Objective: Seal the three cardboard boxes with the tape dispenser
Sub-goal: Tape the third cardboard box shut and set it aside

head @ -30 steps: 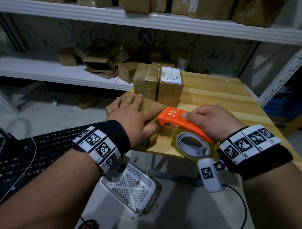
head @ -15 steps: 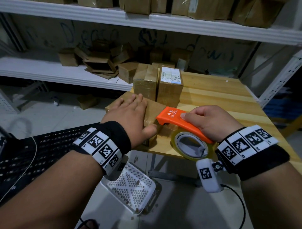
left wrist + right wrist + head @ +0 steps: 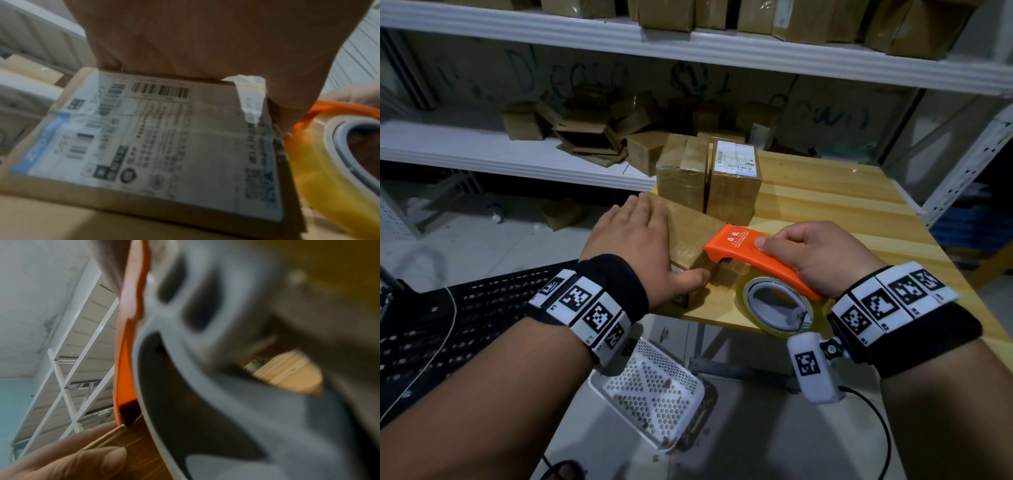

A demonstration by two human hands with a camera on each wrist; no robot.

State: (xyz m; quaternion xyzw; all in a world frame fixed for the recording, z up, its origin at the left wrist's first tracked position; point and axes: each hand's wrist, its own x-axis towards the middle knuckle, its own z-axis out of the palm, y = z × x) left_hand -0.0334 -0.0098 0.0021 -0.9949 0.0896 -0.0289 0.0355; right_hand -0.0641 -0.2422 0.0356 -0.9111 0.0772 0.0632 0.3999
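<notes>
A brown cardboard box (image 3: 688,233) lies at the near left corner of the wooden table (image 3: 842,205). My left hand (image 3: 640,240) presses flat on its top, thumb along the near side. The left wrist view shows that side's shipping label (image 3: 164,138) under my palm. My right hand (image 3: 822,253) grips the orange tape dispenser (image 3: 739,246), whose nose touches the box's near right corner. Its yellowish tape roll (image 3: 774,305) hangs over the table's front edge. Two more boxes, one plain (image 3: 681,174) and one labelled (image 3: 734,181), stand upright just behind.
White shelving (image 3: 482,150) behind the table holds several loose small boxes. A white perforated basket (image 3: 654,394) sits on the floor below my left wrist, and a black mesh surface (image 3: 448,325) lies to the left. Bare table top stretches to the right.
My left hand's fingers have slid leftward across the box top while the thumb stayed on the near side. The dispenser has edged slightly left along the box.
</notes>
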